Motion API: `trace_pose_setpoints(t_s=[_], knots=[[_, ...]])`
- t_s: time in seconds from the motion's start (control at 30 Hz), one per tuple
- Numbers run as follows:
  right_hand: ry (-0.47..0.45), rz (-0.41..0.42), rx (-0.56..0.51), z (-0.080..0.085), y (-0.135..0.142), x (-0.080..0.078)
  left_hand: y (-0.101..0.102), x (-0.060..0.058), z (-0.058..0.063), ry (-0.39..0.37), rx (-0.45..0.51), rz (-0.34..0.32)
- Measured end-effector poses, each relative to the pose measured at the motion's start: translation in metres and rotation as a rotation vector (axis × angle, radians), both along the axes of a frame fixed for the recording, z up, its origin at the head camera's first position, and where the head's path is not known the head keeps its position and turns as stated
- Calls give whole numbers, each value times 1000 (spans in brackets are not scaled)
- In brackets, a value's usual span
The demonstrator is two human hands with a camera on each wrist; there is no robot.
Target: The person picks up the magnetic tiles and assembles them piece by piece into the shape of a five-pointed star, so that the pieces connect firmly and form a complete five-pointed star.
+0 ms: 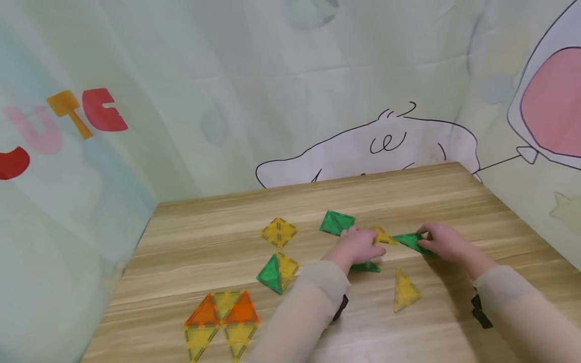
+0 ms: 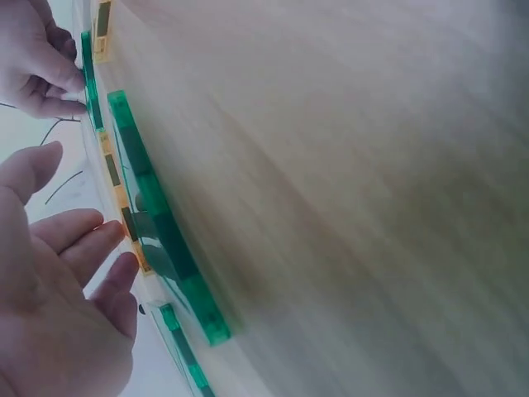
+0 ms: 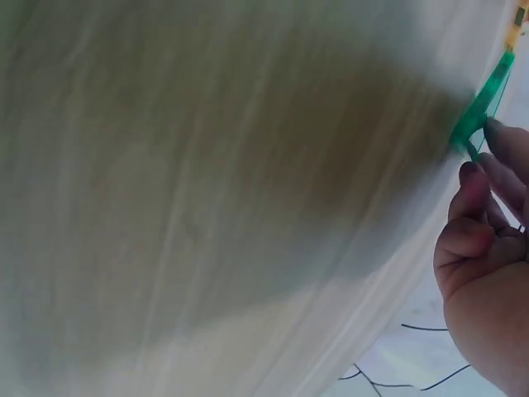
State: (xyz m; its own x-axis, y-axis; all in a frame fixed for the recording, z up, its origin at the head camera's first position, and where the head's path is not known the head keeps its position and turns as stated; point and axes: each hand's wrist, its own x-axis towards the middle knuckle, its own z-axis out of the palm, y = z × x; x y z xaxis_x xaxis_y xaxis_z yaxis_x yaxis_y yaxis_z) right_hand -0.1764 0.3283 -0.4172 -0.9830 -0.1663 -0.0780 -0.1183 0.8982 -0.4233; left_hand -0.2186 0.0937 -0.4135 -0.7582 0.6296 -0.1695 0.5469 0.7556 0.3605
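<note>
My right hand [image 1: 444,244] pinches a green translucent triangular magnetic tile [image 1: 409,240] between thumb and fingers, also seen in the right wrist view. One corner of that tile meets a yellow triangular tile [image 1: 383,235]. My left hand [image 1: 358,245] is over the tiles beside it, its fingers loosely extended. In the left wrist view, those fingers reach toward the yellow tile's edge; whether they touch it I cannot tell. Partly hidden beneath the left hand lies another green triangular tile [image 1: 368,267]. A separate yellow triangular tile [image 1: 405,291] lies nearer, between my forearms.
Two green tiles form a square [image 1: 337,223] behind the left hand. To the left lie a yellow square [image 1: 279,232] and a green-and-yellow diamond [image 1: 271,277]. Several orange and yellow triangles [image 1: 221,317] lie near front left. A printed cloth [image 1: 204,91] hangs behind the wooden table [image 1: 190,252].
</note>
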Motion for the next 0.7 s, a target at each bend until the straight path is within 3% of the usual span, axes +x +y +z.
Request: trace_pose_setpoints(t_s=[0.43,0.7], knots=[[1,40,-38,-5,10,8,1,0,0,-19,18,17],[-20,-5,-45,-5,17,8,-2,0,-2,3,5,-10]])
